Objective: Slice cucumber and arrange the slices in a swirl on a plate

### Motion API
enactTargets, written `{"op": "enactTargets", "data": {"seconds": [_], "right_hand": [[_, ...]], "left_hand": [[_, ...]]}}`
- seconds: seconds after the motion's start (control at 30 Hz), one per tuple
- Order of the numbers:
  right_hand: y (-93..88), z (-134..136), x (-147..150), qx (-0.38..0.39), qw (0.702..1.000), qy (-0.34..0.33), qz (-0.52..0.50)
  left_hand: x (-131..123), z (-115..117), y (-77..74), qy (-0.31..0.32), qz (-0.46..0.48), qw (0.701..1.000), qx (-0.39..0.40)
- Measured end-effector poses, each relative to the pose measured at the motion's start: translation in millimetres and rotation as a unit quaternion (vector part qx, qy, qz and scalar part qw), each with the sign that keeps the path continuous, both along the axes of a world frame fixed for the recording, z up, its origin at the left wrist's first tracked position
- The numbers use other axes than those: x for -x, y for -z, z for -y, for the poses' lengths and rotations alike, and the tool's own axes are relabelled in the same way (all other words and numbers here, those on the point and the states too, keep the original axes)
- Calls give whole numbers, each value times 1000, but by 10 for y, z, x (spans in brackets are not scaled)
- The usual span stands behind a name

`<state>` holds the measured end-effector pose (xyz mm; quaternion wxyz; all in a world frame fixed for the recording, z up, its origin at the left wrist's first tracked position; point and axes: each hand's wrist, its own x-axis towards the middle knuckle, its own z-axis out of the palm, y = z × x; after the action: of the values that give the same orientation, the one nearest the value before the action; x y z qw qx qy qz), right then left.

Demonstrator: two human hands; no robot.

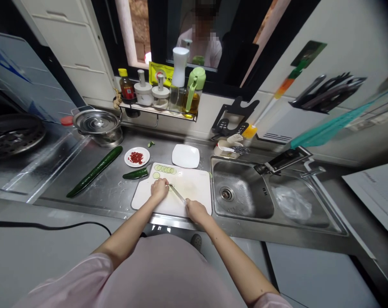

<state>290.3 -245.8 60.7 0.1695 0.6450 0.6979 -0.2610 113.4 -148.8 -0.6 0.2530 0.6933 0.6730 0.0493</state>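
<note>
My right hand [196, 210] grips the handle of a knife [178, 194], its blade slanting away to the left across a white cutting board [194, 182]. Close to the knife's tip, the bent fingers of my left hand [160, 189] press down at a pale cucumber slice [170, 188], which they partly hide. A row of overlapping cucumber slices [165, 169] lies at the board's far edge, with one single slice [156, 175] just nearer. Left of the board rests a cut piece of cucumber [136, 173], dark green outside.
A whole cucumber [96, 171] and a small plate of chopped red pieces [137, 157] lie to the left. Behind the board is a white square plate [185, 155]. The sink [241, 194] adjoins on the right. A rack holds bottles, including a green-topped oil bottle [194, 92].
</note>
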Motion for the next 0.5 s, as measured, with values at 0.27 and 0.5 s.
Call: {"op": "enactTargets", "data": {"seconds": [0.27,0.5], "right_hand": [[-13,22,7,3,1000,6,4],[-26,22,-1,3,1000,6,7]], "left_hand": [[-30,0,-3,-12,36,999,9],[1,-115,17,-35,68,995,57]]}}
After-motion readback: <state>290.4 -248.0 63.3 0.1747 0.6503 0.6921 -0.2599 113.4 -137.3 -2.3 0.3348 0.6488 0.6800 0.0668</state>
